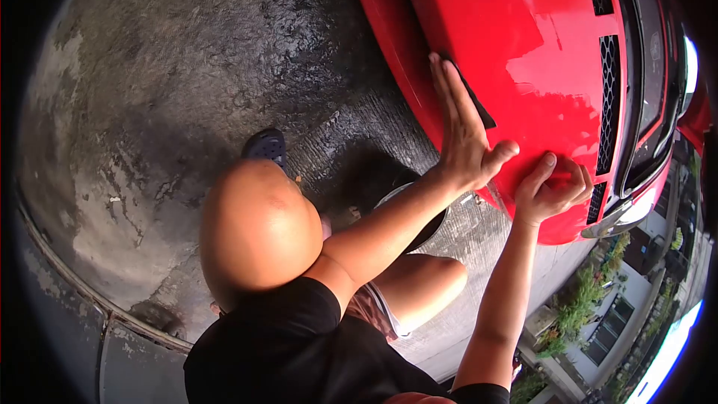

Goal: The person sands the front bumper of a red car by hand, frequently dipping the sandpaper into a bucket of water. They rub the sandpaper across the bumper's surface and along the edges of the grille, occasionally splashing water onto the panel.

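My left hand (470,138) lies against the glossy red car body panel (516,37), its fingers stretched out together and its thumb apart. Along the far side of those fingers shows a thin black edge (479,105); whether it is a flat piece under the hand or a gap in the panel, I cannot tell. Nearer the dark mesh grille (609,105), my right hand (555,188) rests on the red surface with curled fingers and its thumb on the panel. The inside of that hand is hidden.
A black bucket (430,232) stands on the ground under my left forearm. Bent knees and a dark perforated shoe (266,145) are at the left of it. The concrete floor (172,90) looks wet. Plants (572,310) and a building (613,329) show at the lower right.
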`<state>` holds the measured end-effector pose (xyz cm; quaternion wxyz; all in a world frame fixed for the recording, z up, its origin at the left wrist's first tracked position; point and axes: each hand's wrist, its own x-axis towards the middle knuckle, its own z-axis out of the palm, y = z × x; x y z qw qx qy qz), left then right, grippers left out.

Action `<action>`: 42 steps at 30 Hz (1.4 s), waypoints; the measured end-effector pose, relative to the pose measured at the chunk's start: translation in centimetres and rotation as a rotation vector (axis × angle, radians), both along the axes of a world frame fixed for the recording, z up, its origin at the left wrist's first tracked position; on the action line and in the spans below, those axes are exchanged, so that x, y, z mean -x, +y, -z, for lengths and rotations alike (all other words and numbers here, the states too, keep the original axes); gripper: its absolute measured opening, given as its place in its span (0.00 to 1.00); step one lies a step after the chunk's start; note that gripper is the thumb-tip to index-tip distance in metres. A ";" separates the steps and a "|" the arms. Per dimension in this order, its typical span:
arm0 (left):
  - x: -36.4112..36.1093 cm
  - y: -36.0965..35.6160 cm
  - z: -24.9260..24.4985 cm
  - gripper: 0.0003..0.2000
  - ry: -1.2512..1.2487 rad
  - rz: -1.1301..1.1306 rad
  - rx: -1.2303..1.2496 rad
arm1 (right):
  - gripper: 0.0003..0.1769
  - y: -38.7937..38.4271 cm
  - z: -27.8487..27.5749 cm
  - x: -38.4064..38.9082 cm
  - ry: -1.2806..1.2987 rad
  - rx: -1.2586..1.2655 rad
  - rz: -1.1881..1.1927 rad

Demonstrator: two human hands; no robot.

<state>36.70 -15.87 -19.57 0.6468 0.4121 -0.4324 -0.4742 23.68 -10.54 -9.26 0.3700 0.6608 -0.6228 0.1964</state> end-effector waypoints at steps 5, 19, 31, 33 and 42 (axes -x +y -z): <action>-1.0 -0.5 0.4 0.71 0.004 0.046 0.006 | 0.20 0.5 -0.2 -0.1 0.039 -0.003 0.013; 4.0 7.7 0.6 0.68 0.184 0.161 -0.092 | 0.19 -0.5 -0.1 -0.4 0.022 0.003 0.000; 1.9 4.0 1.4 0.73 0.101 0.132 -0.163 | 0.22 0.2 0.0 -0.1 -0.038 -0.029 0.029; -1.2 -2.2 2.7 0.71 0.020 0.030 -0.088 | 0.22 0.4 0.0 -0.2 -0.007 -0.020 0.021; 0.9 3.8 1.5 0.70 0.108 0.139 -0.134 | 0.20 0.1 0.0 -0.4 -0.010 -0.017 0.015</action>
